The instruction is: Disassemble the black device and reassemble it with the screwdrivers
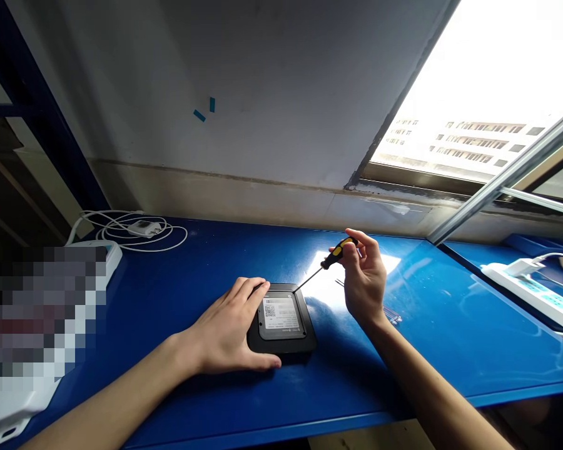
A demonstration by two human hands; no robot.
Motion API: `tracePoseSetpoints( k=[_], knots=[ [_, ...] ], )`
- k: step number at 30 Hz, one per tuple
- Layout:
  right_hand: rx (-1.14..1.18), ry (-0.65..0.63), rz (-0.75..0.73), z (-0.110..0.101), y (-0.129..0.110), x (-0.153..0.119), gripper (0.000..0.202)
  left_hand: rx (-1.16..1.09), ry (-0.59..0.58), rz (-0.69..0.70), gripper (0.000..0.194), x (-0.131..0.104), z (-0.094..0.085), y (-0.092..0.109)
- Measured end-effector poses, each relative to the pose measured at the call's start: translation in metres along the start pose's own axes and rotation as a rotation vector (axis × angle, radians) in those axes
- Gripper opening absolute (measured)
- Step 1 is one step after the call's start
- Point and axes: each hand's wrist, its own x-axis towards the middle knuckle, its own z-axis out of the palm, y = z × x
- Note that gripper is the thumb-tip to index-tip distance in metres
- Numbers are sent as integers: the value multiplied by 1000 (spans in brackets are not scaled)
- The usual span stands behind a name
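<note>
A flat black electronic device [272,345] with rounded corners lies on the blue table, its printed label [281,314] with a QR code facing up. My left hand [229,328] grips its left side, fingers over the far edge and thumb along the near edge. In my right hand [363,281] is a screwdriver [340,251] with a black and yellow handle, pinched between thumb and fingers. It is tilted, and its tip meets the device near the far right corner of the label's recess. Whether a screw sits under the tip is too small to tell.
Thin metal pieces [391,315] lie beside my right wrist. A coiled white cable [173,247] with an adapter [145,229] is at the back left. A white-edged object [115,253], partly blurred out, stands left. Past a metal frame [473,209], a power strip [539,294] lies right.
</note>
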Motion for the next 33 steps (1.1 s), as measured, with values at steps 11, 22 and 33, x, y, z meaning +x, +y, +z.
tracePoseSetpoints(
  k=[11, 22, 33],
  knots=[
    [19, -22, 3, 5, -7, -4, 37, 24, 33, -37, 109, 2, -7, -1],
    [31, -148, 6, 6, -11, -12, 33, 7, 92, -62, 103, 5, -11, -5],
    [85, -103, -8, 7, -17, -12, 21, 13, 58, -88, 108, 5, -13, -4]
  ],
)
